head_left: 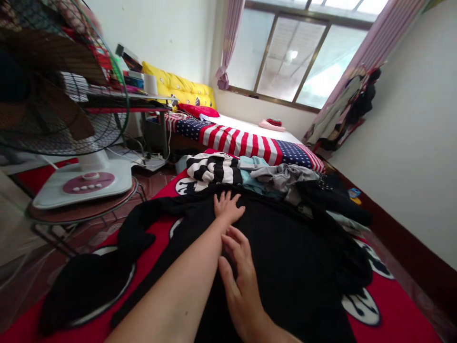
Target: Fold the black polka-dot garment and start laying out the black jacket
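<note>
Hands flat on black garment (285, 267) spread over red blanket (153, 257): left hand (228, 208) farther out near its top edge, right hand (241, 281) nearer; fingers open, gripping nothing. Long axis away from body, toward clothes pile (264, 178).

- A red blanket (150, 267) with black-and-white cartoon prints is covering the surface in the foreground and carrying the clothing.
- A black garment (285, 267) is lying spread flat across its middle, one sleeve trailing off to the left.
- A pile of clothes (257, 178) is sitting at the far edge of the black garment: a black-and-white striped top (210, 169), teal and grey pieces, and dark items to the right.
- Both hands are resting flat on the black garment.
</note>
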`<state>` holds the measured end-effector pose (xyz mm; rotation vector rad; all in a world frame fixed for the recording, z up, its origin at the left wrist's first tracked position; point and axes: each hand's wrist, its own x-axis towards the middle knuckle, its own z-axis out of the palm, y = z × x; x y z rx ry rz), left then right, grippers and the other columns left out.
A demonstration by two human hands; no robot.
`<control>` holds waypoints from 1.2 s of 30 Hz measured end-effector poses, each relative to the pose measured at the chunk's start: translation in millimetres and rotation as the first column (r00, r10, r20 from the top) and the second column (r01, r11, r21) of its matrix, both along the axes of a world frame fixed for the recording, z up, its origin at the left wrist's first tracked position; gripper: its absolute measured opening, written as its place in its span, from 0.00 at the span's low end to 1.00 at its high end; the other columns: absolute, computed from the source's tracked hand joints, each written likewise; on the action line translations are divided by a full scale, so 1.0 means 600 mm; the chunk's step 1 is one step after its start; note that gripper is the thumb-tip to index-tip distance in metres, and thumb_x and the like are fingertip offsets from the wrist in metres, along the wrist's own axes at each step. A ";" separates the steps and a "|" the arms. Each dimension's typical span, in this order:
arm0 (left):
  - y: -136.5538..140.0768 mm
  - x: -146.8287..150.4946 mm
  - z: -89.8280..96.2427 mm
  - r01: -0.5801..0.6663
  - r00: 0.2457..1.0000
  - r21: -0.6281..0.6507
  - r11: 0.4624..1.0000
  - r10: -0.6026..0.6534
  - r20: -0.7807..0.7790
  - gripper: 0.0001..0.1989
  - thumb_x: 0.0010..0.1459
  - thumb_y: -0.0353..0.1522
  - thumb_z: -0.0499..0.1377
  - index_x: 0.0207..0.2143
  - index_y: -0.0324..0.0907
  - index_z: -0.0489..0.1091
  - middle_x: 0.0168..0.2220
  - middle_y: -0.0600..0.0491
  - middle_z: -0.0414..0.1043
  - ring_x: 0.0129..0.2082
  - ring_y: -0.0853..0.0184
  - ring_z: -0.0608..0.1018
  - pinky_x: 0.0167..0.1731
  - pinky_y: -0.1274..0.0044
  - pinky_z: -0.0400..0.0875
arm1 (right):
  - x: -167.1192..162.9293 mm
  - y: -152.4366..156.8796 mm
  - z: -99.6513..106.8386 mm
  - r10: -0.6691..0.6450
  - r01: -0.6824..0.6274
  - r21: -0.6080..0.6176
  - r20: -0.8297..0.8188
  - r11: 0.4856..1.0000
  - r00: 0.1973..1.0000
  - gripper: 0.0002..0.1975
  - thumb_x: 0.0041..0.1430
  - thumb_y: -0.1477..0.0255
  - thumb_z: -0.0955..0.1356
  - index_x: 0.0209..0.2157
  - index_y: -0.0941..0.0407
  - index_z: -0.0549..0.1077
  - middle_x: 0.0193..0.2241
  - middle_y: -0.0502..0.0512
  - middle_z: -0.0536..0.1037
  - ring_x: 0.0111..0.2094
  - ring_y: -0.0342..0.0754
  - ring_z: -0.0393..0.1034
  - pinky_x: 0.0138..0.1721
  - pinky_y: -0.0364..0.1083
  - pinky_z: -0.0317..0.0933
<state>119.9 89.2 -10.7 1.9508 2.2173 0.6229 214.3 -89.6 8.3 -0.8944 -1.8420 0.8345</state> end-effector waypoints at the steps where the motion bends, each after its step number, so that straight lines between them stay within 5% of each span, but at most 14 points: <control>1: 0.002 0.003 -0.001 -0.015 1.000 0.006 1.000 0.015 0.006 0.28 0.57 0.49 0.51 0.59 0.56 0.61 0.66 0.52 0.53 0.66 0.55 0.53 0.63 0.55 0.40 | 0.006 -0.005 0.006 0.020 -0.019 0.023 -0.011 1.000 1.000 0.18 0.64 0.74 0.61 0.54 0.49 0.65 0.58 0.57 0.62 0.59 0.50 0.59 0.58 0.51 0.58; 5: 0.002 0.010 -0.007 -0.033 0.999 0.035 0.999 0.033 0.015 0.28 0.56 0.49 0.51 0.59 0.56 0.62 0.66 0.51 0.53 0.66 0.55 0.52 0.63 0.56 0.37 | 0.017 -0.002 0.016 0.072 -0.075 -0.029 -0.083 0.997 0.994 0.08 0.62 0.75 0.63 0.40 0.51 0.71 0.40 0.53 0.71 0.42 0.46 0.69 0.43 0.45 0.67; 7: 0.000 0.010 -0.008 -0.034 0.999 0.046 0.998 0.033 0.015 0.28 0.56 0.49 0.51 0.59 0.55 0.62 0.66 0.51 0.53 0.66 0.55 0.52 0.63 0.55 0.37 | 0.014 0.007 0.006 0.024 -0.042 -0.139 -0.125 0.989 0.992 0.10 0.59 0.73 0.66 0.43 0.51 0.70 0.43 0.54 0.70 0.44 0.47 0.69 0.40 0.45 0.68; 11: -0.002 0.010 -0.009 -0.030 1.000 0.072 0.997 0.029 0.010 0.28 0.57 0.49 0.51 0.59 0.54 0.62 0.66 0.49 0.54 0.66 0.54 0.53 0.63 0.55 0.37 | 0.010 0.023 -0.009 -0.006 -0.064 -0.281 -0.242 0.958 0.970 0.23 0.54 0.70 0.70 0.52 0.51 0.66 0.58 0.57 0.60 0.57 0.53 0.61 0.51 0.50 0.66; 16: -0.003 0.010 -0.009 -0.027 1.000 0.091 0.995 0.026 0.005 0.28 0.57 0.49 0.52 0.59 0.54 0.63 0.65 0.50 0.55 0.65 0.53 0.54 0.63 0.55 0.39 | 0.015 0.024 0.001 0.005 -0.065 -0.314 -0.190 0.947 0.982 0.06 0.54 0.73 0.70 0.36 0.54 0.72 0.42 0.54 0.72 0.43 0.49 0.70 0.41 0.46 0.70; 19: -0.005 0.012 -0.009 -0.034 0.999 0.097 0.995 0.034 0.005 0.28 0.57 0.48 0.52 0.59 0.54 0.62 0.65 0.50 0.55 0.65 0.53 0.54 0.63 0.55 0.38 | 0.015 0.026 -0.001 -0.025 -0.033 -0.341 -0.165 0.939 0.986 0.12 0.53 0.75 0.70 0.41 0.54 0.71 0.38 0.53 0.74 0.40 0.48 0.71 0.38 0.46 0.69; 23: -0.007 0.013 -0.008 -0.032 0.999 0.102 0.994 0.032 0.004 0.28 0.57 0.48 0.51 0.59 0.53 0.62 0.65 0.51 0.55 0.65 0.54 0.53 0.63 0.56 0.38 | 0.016 0.021 -0.001 -0.009 -0.035 -0.247 -0.177 0.968 0.984 0.14 0.53 0.76 0.70 0.43 0.52 0.71 0.54 0.56 0.65 0.53 0.51 0.65 0.47 0.49 0.67; 28: -0.007 0.013 -0.007 -0.028 1.000 0.106 0.994 0.029 -0.004 0.28 0.57 0.48 0.52 0.59 0.53 0.63 0.65 0.50 0.55 0.65 0.53 0.54 0.63 0.55 0.39 | 0.019 0.004 0.013 0.066 -0.070 -0.051 -0.093 0.996 0.994 0.07 0.58 0.80 0.65 0.32 0.53 0.72 0.35 0.52 0.72 0.37 0.45 0.70 0.38 0.45 0.66; 33: -0.007 0.014 -0.011 -0.033 0.999 0.115 0.993 0.034 -0.010 0.28 0.58 0.48 0.51 0.60 0.52 0.62 0.65 0.48 0.55 0.65 0.53 0.54 0.62 0.55 0.38 | 0.017 0.006 0.010 -0.026 0.019 -0.105 -0.062 0.994 0.998 0.16 0.55 0.80 0.67 0.44 0.51 0.70 0.49 0.55 0.69 0.48 0.49 0.67 0.42 0.46 0.67; 36: -0.007 0.014 -0.011 -0.028 1.000 0.120 0.992 0.030 -0.009 0.28 0.57 0.48 0.51 0.59 0.52 0.62 0.65 0.49 0.55 0.65 0.53 0.54 0.63 0.55 0.38 | 0.015 0.004 0.009 -0.001 -0.004 -0.118 -0.049 0.993 0.999 0.13 0.55 0.80 0.66 0.40 0.52 0.70 0.47 0.55 0.69 0.47 0.49 0.67 0.41 0.46 0.67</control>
